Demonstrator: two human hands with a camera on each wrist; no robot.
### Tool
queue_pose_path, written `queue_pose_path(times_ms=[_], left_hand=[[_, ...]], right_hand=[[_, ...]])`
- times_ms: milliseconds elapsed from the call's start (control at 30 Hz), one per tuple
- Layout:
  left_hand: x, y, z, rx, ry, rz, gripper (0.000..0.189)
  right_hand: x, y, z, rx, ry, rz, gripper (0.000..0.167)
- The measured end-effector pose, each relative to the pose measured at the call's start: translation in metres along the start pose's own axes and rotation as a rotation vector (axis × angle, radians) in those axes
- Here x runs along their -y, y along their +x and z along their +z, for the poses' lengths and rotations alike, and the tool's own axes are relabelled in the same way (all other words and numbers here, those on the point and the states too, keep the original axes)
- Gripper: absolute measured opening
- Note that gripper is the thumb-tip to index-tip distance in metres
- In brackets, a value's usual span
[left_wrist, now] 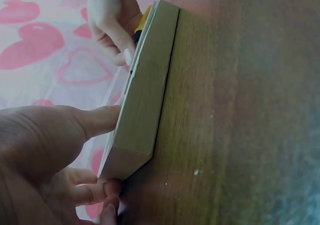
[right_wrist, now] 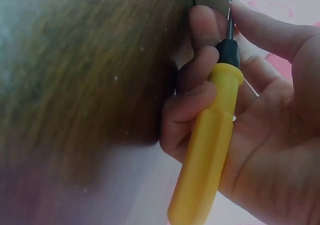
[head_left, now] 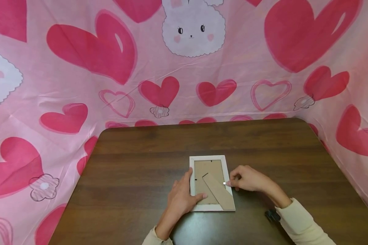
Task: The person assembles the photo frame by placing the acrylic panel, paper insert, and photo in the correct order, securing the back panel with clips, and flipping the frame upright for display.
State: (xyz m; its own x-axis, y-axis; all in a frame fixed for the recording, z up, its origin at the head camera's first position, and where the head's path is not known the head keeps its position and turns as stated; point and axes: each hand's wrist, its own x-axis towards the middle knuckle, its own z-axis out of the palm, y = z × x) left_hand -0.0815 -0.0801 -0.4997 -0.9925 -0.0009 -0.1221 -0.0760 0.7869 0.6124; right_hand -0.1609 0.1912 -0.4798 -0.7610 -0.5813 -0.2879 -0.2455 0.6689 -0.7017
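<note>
A white picture frame [head_left: 207,207] lies face down on the table, its brown backing board [head_left: 202,166] and slanted easel stand [head_left: 218,192] showing. My left hand [head_left: 181,195] grips the frame's left side, thumb over the back and fingers along the outer edge. In the left wrist view the frame's side [left_wrist: 145,85] shows as a thick, pale edge. My right hand [head_left: 248,178] is at the right edge, holding a screwdriver [right_wrist: 207,140] with a yellow handle and black collar. Its thin metal shaft points at the frame, beside my thumb; the tip is hidden.
The brown wooden table [head_left: 135,163] has rounded far corners. Behind it and at both sides hangs a pink cloth [head_left: 178,68] with hearts and rabbit faces. A small black device [head_left: 273,215] sits by my right sleeve.
</note>
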Motion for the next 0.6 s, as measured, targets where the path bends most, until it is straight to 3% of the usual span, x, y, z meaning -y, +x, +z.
queue_pose_path(times_ms=[200,400,500,600], left_hand=[[0.000,0.001,0.000,-0.006,0.007,0.005,0.106],[0.000,0.002,0.000,0.003,0.003,0.003,0.106],[-0.001,0.002,0.001,0.012,0.007,-0.009,0.106],[0.000,0.001,0.001,0.012,0.005,-0.024,0.107]], right_hand=[[0.013,0.006,-0.003,0.016,0.004,0.144,0.033],[0.028,0.009,-0.003,0.010,-0.096,0.255,0.036],[0.033,0.010,-0.002,0.006,-0.141,0.284,0.038],[0.032,0.011,-0.002,0.020,-0.134,0.260,0.038]])
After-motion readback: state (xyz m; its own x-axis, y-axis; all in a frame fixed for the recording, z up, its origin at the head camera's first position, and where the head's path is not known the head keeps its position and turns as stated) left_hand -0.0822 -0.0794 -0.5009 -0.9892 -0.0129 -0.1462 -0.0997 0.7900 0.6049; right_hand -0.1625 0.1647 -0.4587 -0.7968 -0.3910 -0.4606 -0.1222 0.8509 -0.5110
